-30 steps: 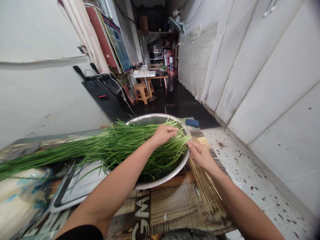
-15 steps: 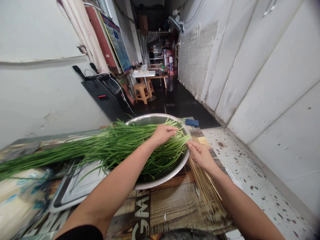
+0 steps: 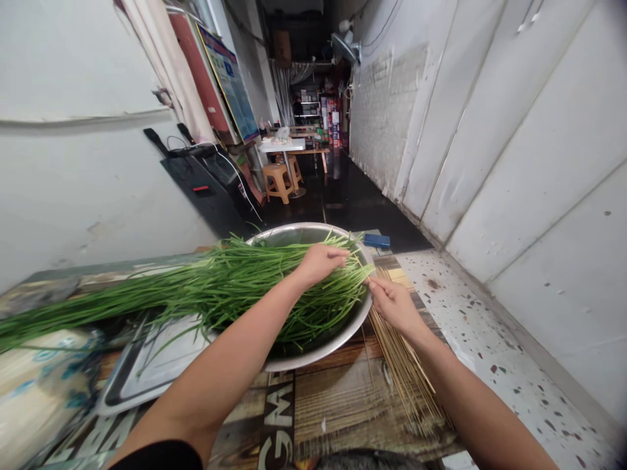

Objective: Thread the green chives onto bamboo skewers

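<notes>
A big heap of long green garlic chives (image 3: 196, 287) lies across a round metal basin (image 3: 337, 343), its pale stem ends pointing right. Resting on top of the heap, my left hand (image 3: 321, 262) has its fingers pinched together at the stems near those ends. My right hand (image 3: 394, 301) is at the basin's right rim, thumb and forefinger closed against the tips of the chives. What its fingertips pinch is too small to make out. Under my right wrist, thin bamboo skewers (image 3: 404, 372) are spread over the table.
The wood-patterned table (image 3: 343, 418) carries a white tray (image 3: 157, 372) and a plastic-wrapped pale bundle (image 3: 44, 391) on the left. A small blue box (image 3: 377, 241) sits beyond the basin. Farther back stand a white table (image 3: 281, 145) and orange stools (image 3: 277, 181). A wall (image 3: 529, 196) runs along the right.
Both hands stay in nearly the same place, and the chives and basin have not visibly moved. Only the view has shifted very slightly.
</notes>
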### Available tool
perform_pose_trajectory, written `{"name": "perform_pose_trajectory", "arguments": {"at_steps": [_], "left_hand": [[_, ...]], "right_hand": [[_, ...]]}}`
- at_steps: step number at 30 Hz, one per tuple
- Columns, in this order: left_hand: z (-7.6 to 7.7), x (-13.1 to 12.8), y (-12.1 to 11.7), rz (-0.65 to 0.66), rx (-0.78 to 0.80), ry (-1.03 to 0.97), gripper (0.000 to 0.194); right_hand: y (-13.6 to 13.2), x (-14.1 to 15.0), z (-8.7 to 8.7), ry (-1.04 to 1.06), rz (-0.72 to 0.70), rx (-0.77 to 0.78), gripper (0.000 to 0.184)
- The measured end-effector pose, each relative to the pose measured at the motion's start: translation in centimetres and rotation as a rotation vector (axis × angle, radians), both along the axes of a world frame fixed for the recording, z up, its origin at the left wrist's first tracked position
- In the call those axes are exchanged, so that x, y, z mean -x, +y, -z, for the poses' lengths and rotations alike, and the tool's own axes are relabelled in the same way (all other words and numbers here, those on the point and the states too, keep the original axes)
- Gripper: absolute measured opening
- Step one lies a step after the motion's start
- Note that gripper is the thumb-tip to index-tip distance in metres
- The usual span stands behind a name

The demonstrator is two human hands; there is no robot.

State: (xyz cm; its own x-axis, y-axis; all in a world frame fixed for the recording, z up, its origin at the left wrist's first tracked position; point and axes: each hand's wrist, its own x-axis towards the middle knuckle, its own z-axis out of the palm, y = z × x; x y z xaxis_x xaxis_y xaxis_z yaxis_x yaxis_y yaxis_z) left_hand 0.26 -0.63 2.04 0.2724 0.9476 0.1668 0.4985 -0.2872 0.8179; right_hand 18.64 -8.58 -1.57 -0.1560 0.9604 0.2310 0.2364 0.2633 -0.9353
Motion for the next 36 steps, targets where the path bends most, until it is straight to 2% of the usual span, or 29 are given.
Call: {"name": "perform_pose_trajectory", "arguments": {"at_steps": [16,22,27,30,34,36], "left_hand": [[0.0,0.2,0.1,0.038,-0.027,0.032,0.027],[0.0,0.4,0.1,0.070,-0.099,0.096,0.026],[-0.1,0.6,0.0,0.129,-0.240,0.212,0.023],[-0.3,0.4,-0.3,0.216,-0.310,0.265,0.022],[-0.8,0.2,-0.6,0.382,-0.288,0.302,0.023],[-1.2,0.4,-0.7,0.338,-0.251,0.269,0.025]], "right_hand": [[-0.1,0.0,0.1,0.041,-0.029,0.061,0.033],[-0.3,0.1,-0.4,0.044,-0.029,0.089,0.031],[-0.4,0.3,-0.6,0.074,-0.026,0.119,0.035],[-0.3,0.3,-0.6,0.087,-0.012,0.128,0.039],[-0.2,0.3,-0.5,0.062,0.019,0.095,0.042],[-0.1,0.2,-0.4,0.032,0.035,0.061,0.041]]}}
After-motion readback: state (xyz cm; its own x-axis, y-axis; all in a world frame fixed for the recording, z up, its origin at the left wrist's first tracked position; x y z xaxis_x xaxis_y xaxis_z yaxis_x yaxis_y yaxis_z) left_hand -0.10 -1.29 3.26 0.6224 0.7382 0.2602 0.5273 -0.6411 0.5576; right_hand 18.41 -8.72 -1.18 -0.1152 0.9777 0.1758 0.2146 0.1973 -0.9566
